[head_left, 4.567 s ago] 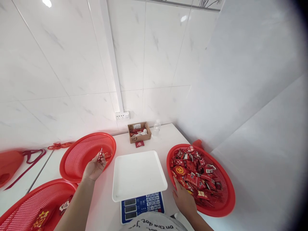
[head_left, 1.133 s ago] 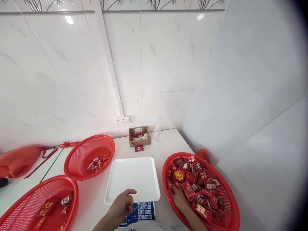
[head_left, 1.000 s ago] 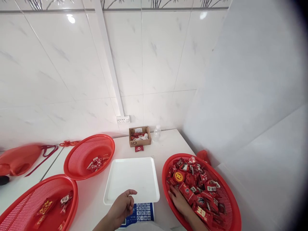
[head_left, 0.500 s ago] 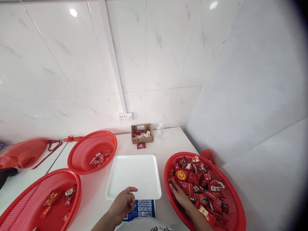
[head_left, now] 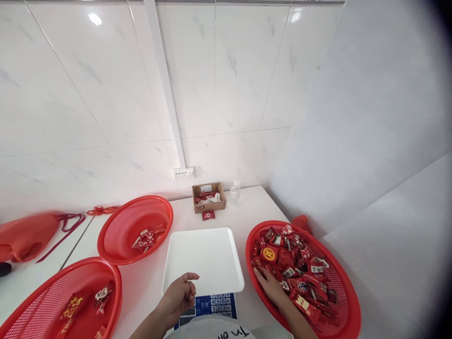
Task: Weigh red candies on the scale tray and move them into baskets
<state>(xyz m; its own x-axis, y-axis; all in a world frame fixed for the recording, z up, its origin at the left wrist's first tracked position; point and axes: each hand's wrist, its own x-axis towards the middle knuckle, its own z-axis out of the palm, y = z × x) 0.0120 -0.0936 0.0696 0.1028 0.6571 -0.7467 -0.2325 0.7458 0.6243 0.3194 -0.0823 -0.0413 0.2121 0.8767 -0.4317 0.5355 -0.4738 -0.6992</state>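
Observation:
My right hand (head_left: 272,288) lies flat, fingers spread, on the heap of red wrapped candies (head_left: 300,273) in the red mesh basket (head_left: 348,296) at the right. My left hand (head_left: 180,296) hovers loosely curled, thumb out, over the front edge of the white scale tray (head_left: 205,256), above the blue keypad (head_left: 212,305). It holds nothing. A few red candies (head_left: 148,236) lie in the far left red basket (head_left: 120,226). A few more candies (head_left: 99,295) sit in the near left red basket (head_left: 45,296).
A small cardboard box (head_left: 209,197) with packets stands by the wall, one red packet (head_left: 208,215) in front of it and a clear plastic bottle (head_left: 233,193) beside it. A red bag (head_left: 24,235) with ribbon lies far left. A wall socket (head_left: 183,173) sits above the table.
Long before, my left hand held a candy over the far left basket; it has since come back to the scale. In the last second both hands stay nearly still while the view shifts slightly.

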